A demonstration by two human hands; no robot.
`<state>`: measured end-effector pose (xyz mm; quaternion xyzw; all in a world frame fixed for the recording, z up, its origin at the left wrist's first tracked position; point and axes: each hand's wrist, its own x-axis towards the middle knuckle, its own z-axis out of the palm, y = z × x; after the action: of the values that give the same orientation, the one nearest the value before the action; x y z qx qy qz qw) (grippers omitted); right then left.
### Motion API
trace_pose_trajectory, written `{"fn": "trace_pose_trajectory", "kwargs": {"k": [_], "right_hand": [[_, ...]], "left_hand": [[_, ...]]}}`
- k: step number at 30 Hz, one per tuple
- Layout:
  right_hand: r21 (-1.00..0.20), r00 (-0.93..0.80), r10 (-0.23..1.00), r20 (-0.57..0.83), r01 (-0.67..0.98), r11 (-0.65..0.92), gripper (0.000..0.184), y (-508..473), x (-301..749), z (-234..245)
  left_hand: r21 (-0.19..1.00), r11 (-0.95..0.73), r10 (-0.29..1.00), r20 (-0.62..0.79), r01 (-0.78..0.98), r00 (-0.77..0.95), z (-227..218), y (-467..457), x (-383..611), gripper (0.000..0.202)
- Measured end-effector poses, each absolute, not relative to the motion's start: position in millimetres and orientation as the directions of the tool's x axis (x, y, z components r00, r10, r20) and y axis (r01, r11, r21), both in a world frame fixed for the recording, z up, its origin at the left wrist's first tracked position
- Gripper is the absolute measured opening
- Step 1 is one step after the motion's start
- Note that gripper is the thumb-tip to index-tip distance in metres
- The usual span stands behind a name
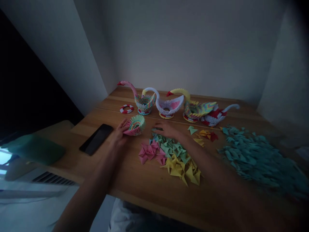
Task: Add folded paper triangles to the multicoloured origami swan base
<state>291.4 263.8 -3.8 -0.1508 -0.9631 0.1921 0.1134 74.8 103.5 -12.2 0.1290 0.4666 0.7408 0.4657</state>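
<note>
My left hand (pixel 118 132) is closed on the side of a small round folded-paper bowl (pixel 135 125), pink, green and orange, tilted so its inside shows. To its right, my right hand (pixel 165 129) reaches over the far end of the loose paper pieces, fingers apart beside a few blue ones. Green folded triangles (pixel 172 146) lie below that hand. Pink triangles (pixel 151 150) are to their left, and yellow triangles (pixel 180 167) spread nearer the table's front edge.
Several finished paper swans (pixel 169 108) stand along the back, with a red-and-white paper ring (pixel 126 109) at their left. A black phone (pixel 96 139) lies left of my left hand. A big heap of teal pieces (pixel 258 158) covers the table's right side (pixel 137 183).
</note>
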Motion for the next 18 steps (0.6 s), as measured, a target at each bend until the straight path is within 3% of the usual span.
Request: {"fn": "trace_pose_trajectory", "kwargs": {"k": [6,12,14,18], "right_hand": [[-0.376,-0.986,0.132,0.103,0.084,0.923,0.036,208.7,317.1,12.2],[-0.440,-0.969,0.062,0.238,-0.051,0.896,0.034,168.2,361.4,31.8],[-0.442,-0.951,0.176,0.253,0.048,0.896,0.035,186.4,389.3,37.8],[-0.388,-0.718,0.645,0.260,0.534,0.751,0.032,260.3,465.5,44.5]], "left_hand": [[0.825,-0.067,0.833,-0.263,-0.562,-0.486,-15.3,103.2,77.8,0.066],[0.858,-0.017,0.838,-0.268,-0.514,-0.475,-21.3,103.6,82.0,0.063],[0.875,-0.016,0.839,-0.251,-0.484,-0.482,-24.6,105.0,82.9,0.061],[0.896,-0.018,0.844,-0.224,-0.444,-0.487,-29.2,107.1,84.8,0.059]]}}
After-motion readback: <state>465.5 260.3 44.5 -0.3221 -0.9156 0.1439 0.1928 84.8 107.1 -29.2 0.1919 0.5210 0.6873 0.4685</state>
